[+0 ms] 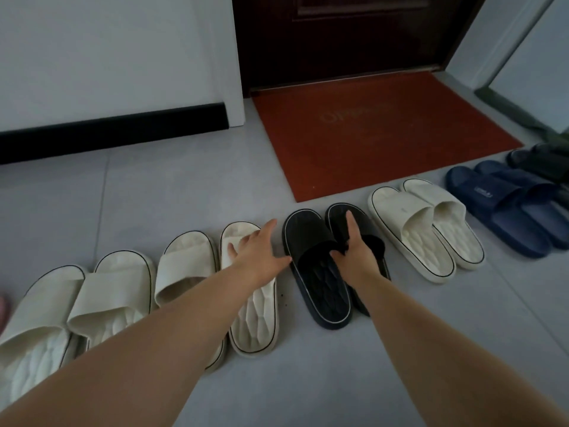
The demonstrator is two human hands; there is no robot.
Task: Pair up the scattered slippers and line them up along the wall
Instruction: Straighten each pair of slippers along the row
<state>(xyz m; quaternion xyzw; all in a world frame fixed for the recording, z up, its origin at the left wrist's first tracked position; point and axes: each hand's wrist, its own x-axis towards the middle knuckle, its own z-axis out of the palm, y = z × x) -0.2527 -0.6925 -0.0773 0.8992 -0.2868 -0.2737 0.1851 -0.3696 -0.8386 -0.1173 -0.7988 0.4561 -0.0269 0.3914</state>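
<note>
1. Gripping the strap of the right black slipper (pixel 354 229), the right hand (pixel 358 254) has its fingers hooked under the band and its forefinger stretched along the top. That slipper sits tight against its mate, the left black slipper (pixel 317 272), both pointing toward the mat.

2. Lying flat and slack, the left hand (pixel 255 251) rests palm down on a cream slipper (pixel 252 303) just left of the black pair. Its fingers are spread and hold nothing, and its thumb reaches to the edge of the left black slipper.

3. Cream slippers run on to the left: one (pixel 184 266) beside the slipper under the hand, then a pair (pixel 77 303) with overlapping straps near the frame's edge.

4. To the right of the black pair stands a neat cream pair (pixel 425 229), then a blue pair (pixel 508 204), and a darker pair (pixel 542 158) partly cut off by the frame's edge.

5. A red mat (pixel 369 134) lies before a dark door (pixel 338 41). The wall (pixel 107 57) with its black skirting is at the left, well apart from the row on the grey floor (pixel 184 186).

6. I judge the step in hand to be squaring up the black pair, with pairing nearly done.

7. The next move seems to call for a small nudge of the right black slipper so that the heels come level, then straightening the overlapped cream ones at the left. The row sits away from the wall, so it may yet need shifting closer.
</note>
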